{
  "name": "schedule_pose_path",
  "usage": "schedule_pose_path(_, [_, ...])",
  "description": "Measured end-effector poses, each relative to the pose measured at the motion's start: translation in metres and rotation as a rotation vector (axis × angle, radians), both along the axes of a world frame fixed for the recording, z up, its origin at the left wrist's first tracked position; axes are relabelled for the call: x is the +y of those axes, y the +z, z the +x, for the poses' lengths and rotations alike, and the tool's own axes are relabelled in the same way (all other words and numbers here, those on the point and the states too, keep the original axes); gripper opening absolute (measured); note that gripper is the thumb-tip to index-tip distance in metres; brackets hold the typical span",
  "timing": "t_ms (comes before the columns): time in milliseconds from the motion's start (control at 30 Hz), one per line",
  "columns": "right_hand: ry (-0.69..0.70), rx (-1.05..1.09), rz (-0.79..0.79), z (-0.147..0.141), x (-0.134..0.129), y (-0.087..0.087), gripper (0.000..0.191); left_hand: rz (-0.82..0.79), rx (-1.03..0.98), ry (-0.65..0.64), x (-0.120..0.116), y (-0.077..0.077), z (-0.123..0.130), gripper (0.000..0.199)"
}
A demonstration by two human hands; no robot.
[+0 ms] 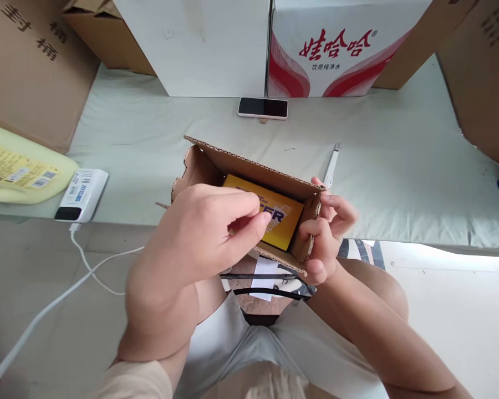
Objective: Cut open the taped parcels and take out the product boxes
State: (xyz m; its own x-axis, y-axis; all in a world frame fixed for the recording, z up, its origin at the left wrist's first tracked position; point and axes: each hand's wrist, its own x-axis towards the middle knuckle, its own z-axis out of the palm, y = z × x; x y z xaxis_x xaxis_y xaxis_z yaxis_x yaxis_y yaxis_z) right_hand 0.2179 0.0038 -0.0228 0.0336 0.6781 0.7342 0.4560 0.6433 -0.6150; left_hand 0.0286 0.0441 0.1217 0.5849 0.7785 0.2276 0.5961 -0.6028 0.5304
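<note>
An open brown cardboard box (270,180) is held at the table's front edge, tilted toward me. Inside it lies a yellow box (289,224) with dark blue lettering, partly covered by my left hand (216,227). That hand hovers over the opening with thumb and forefinger curled together in a pinch; whether anything is between them is hidden. My right hand (326,230) grips the cardboard box's right end wall, some fingers inside and others outside. Just beyond the right fingers lies a slim white tool (331,166) with a metal tip, which looks like a utility knife.
A phone (263,108) lies before two white cartons, one with red lettering (336,50). At left are a pale yellow bottle (25,166) and a white power bank (82,194) with a cable (58,299). Large brown cartons (33,77) flank the green-grey cloth (149,122).
</note>
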Motion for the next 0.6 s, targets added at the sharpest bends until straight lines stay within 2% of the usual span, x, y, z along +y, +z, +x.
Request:
schedule_pose_path(100, [-0.043, -0.007, 0.188, -0.003, 0.004, 0.006, 0.047, -0.099, 0.082, 0.001, -0.003, 0.002, -0.005, 0.044])
schedule_pose_path(167, [-0.046, -0.031, 0.189, -0.005, 0.005, 0.008, 0.046, -0.138, 0.119, -0.002, -0.006, 0.003, -0.008, 0.045])
schedule_pose_path(300, [0.033, 0.010, 0.230, -0.003, 0.007, 0.004, 0.039, -0.161, 0.144, 0.003, -0.012, 0.005, -0.011, 0.045])
schedule_pose_path(500, [0.005, -0.021, 0.199, 0.000, 0.012, -0.006, 0.041, -0.163, 0.191, 0.124, -0.014, 0.000, -0.005, 0.040])
schedule_pose_path(600, [0.022, 0.033, 0.252, -0.002, 0.015, -0.004, 0.036, -0.167, 0.227, 0.169, -0.012, 0.000, 0.001, 0.040])
